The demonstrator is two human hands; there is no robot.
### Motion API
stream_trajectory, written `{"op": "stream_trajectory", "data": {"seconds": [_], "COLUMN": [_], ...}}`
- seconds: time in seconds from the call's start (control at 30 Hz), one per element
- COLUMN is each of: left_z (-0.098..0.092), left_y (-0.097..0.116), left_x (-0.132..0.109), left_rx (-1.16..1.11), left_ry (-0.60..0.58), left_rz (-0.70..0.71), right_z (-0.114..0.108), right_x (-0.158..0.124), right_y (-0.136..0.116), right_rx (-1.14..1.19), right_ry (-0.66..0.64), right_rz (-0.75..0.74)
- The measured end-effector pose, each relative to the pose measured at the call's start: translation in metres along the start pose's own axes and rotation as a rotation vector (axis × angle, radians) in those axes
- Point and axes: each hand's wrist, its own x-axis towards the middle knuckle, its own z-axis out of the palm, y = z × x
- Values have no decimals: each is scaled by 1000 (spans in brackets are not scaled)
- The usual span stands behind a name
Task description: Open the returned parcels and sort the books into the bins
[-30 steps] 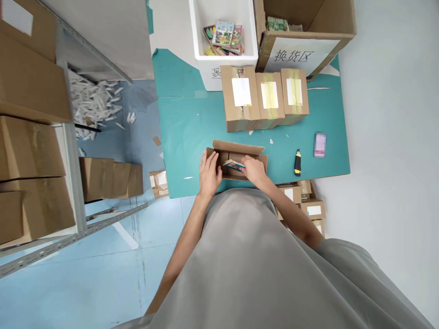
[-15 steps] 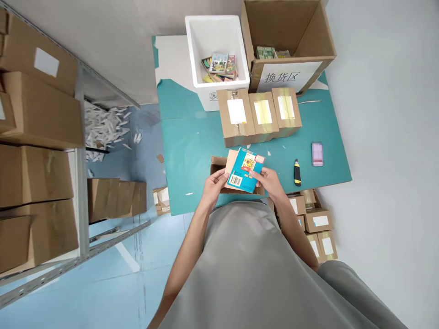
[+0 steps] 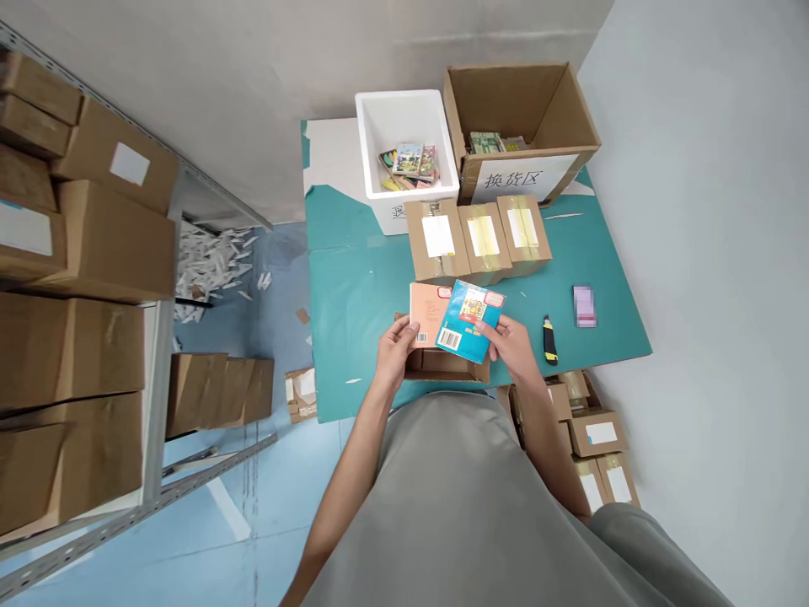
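Note:
My left hand (image 3: 395, 347) pinches the lower left edge of a salmon-coloured book (image 3: 427, 312). A blue book (image 3: 468, 324) with a barcode and a small picture is gripped at its right side by my right hand (image 3: 509, 342). The blue book partly overlaps the right edge of the salmon one. Both are held above an open cardboard box (image 3: 442, 367) at the table's front edge; the books cover part of its opening. Beyond them stand three taped boxes (image 3: 484, 236) in a row, with labels on top.
On the green table (image 3: 354, 312) are a white bin (image 3: 377, 135) with books, a large labelled carton (image 3: 471, 181), a black-yellow cutter (image 3: 549, 341) and a phone (image 3: 584, 306). Shelves with boxes (image 3: 120, 244) stand left; more boxes (image 3: 595, 432) sit below the table's right side.
The two books have been spread apart, the blue one to the right, so more of the salmon one shows. The camera view has tilted up slightly.

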Motion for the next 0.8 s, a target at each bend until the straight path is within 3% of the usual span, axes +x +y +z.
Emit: {"op": "stream_trajectory", "data": {"seconds": [0.23,0.4,0.6,0.8], "left_z": [-7,-7,8,25], "left_y": [-27,-42,-40,-30], "left_x": [25,28,62,106], "left_rx": [38,-5,-44,101], "left_ry": [90,42,65,168], "left_rz": [-105,-77,35,-31], "right_z": [3,6,7,13], "right_x": [1,1,4,5], "right_y": [-4,-11,-17,-15], "right_rx": [24,17,35,74], "right_ry": [-47,-70,-71,-96], "right_rz": [14,3,-4,-7]}}
